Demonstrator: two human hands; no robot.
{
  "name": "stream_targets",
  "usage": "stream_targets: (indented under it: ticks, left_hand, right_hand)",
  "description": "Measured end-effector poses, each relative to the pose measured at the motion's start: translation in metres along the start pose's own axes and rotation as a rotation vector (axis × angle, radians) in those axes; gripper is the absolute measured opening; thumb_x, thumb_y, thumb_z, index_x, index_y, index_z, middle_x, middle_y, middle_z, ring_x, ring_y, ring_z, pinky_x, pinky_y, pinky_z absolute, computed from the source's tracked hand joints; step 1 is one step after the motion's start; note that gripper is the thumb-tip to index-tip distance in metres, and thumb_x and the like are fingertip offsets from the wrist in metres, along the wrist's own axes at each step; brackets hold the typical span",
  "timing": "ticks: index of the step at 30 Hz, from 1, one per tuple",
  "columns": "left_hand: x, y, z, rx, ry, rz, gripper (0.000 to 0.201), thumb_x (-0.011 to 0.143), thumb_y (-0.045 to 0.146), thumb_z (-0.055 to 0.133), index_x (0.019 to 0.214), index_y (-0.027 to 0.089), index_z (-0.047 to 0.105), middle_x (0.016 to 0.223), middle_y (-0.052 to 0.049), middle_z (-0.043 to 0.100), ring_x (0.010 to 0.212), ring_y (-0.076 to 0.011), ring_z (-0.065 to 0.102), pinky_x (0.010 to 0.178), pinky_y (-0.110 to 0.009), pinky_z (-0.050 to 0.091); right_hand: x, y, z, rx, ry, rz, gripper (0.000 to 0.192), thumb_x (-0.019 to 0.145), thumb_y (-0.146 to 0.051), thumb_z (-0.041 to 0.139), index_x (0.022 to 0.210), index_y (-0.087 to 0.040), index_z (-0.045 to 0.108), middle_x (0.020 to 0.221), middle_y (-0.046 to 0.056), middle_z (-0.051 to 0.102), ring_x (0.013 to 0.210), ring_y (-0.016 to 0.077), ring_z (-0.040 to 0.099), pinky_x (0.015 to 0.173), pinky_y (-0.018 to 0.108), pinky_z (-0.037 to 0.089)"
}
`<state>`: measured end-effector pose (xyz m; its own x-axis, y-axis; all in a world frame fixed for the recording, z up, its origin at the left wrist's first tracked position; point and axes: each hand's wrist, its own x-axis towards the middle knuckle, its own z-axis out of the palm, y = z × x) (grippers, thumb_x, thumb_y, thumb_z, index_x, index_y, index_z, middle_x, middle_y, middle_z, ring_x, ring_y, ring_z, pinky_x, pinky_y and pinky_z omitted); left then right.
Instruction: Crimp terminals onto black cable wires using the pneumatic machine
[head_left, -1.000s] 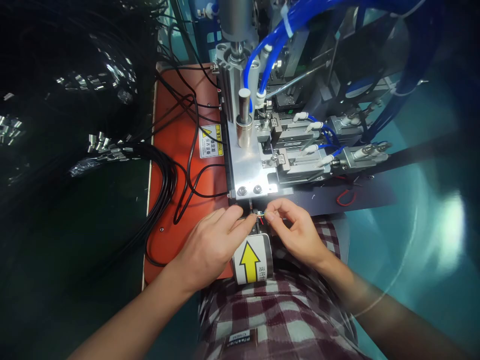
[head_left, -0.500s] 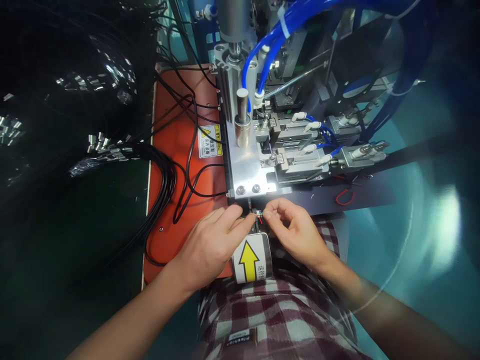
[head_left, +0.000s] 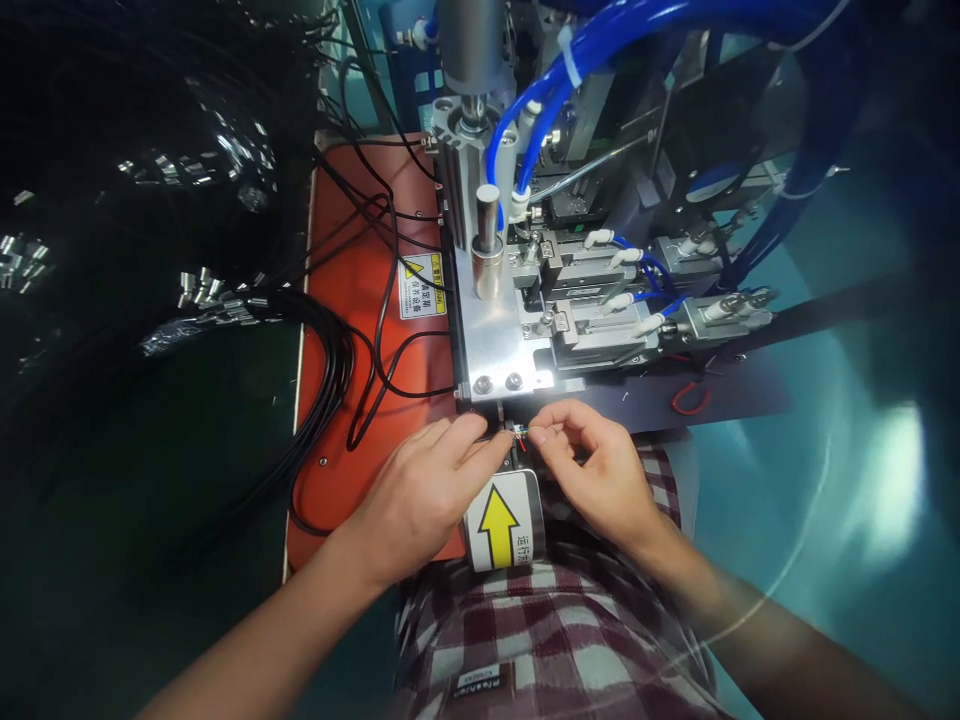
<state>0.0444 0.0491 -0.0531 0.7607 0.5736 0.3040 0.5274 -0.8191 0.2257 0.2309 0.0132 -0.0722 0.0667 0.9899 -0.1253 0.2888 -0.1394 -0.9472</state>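
Hands meet at near edge of machine plate: left hand pinches cable end, right hand pinches thin wires just right; cable runs left-right between fingertips, above arrow label.

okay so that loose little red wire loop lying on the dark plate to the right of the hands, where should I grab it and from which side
Pinch the red wire loop at the top of its curve, coming straight down from above with two fingers. It seems to lie flat on the dark plate with bare plate around it. The metal cylinder block stands just behind, so a reach from the near side looks easiest.
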Motion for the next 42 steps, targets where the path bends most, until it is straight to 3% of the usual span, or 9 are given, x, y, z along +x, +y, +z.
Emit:
stream_targets:
  ticks: [7,15,24,27,32,37,42]
  left_hand:
    - [-0.001,0.001,-0.001,-0.009,0.001,-0.001,0.026,0.094,0.012,0.038,0.111,0.010,0.059,0.085,-0.009,0.058,0.075,-0.0194,0.057,0.061,-0.030,0.051]
    - [-0.001,0.000,-0.001,-0.019,0.001,0.002,0.027,0.094,0.012,0.039,0.112,0.010,0.059,0.084,-0.009,0.057,0.073,-0.0191,0.056,0.060,-0.029,0.050]
    - [-0.003,0.001,-0.001,-0.036,-0.005,-0.008,0.027,0.094,0.012,0.039,0.112,0.010,0.059,0.085,-0.009,0.057,0.075,-0.0196,0.057,0.061,-0.029,0.051]
    - [-0.002,0.001,-0.001,-0.036,0.002,-0.004,0.027,0.094,0.012,0.039,0.112,0.009,0.059,0.084,-0.009,0.058,0.075,-0.0194,0.057,0.061,-0.029,0.051]
    - [-0.001,0.000,0.000,-0.025,0.003,0.004,0.028,0.095,0.012,0.037,0.111,0.008,0.059,0.085,-0.009,0.058,0.074,-0.0187,0.057,0.061,-0.028,0.051]
    - [-0.003,0.000,0.000,-0.014,0.005,0.001,0.029,0.095,0.014,0.036,0.113,0.009,0.058,0.086,-0.009,0.058,0.075,-0.0179,0.057,0.062,-0.027,0.050]
    - [-0.001,0.000,0.000,-0.007,0.007,-0.007,0.029,0.096,0.013,0.035,0.112,0.011,0.059,0.085,-0.008,0.058,0.073,-0.0161,0.056,0.061,-0.026,0.049]
  right_hand:
    - [0.000,0.004,0.003,-0.098,-0.013,-0.140,0.008,0.087,-0.018,0.051,0.080,-0.017,0.053,0.070,-0.001,0.052,0.059,0.0113,0.046,0.056,0.025,0.039]
    - [0.002,0.003,0.002,-0.022,0.011,-0.064,0.007,0.087,-0.023,0.054,0.084,-0.017,0.057,0.066,-0.002,0.053,0.056,0.0117,0.048,0.052,0.024,0.039]
    - [0.002,0.003,0.004,-0.085,0.014,-0.135,0.009,0.086,-0.019,0.052,0.077,-0.017,0.054,0.067,-0.001,0.051,0.057,0.0116,0.046,0.055,0.025,0.039]
    - [0.002,0.003,0.006,-0.046,0.019,-0.057,0.012,0.086,-0.021,0.052,0.075,-0.018,0.053,0.066,-0.001,0.051,0.056,0.0113,0.046,0.052,0.024,0.038]
    - [0.001,0.005,0.003,0.108,-0.036,0.206,0.018,0.088,-0.035,0.053,0.083,-0.018,0.057,0.062,-0.004,0.049,0.049,0.0098,0.043,0.043,0.022,0.035]
    - [0.003,-0.002,0.005,0.143,-0.039,0.181,0.023,0.086,-0.038,0.053,0.081,-0.017,0.061,0.055,-0.005,0.044,0.046,0.0099,0.038,0.041,0.023,0.030]
    - [0.010,-0.011,0.013,0.285,0.018,0.256,0.018,0.076,-0.034,0.062,0.074,-0.016,0.061,0.061,-0.001,0.056,0.054,0.0120,0.047,0.048,0.024,0.038]
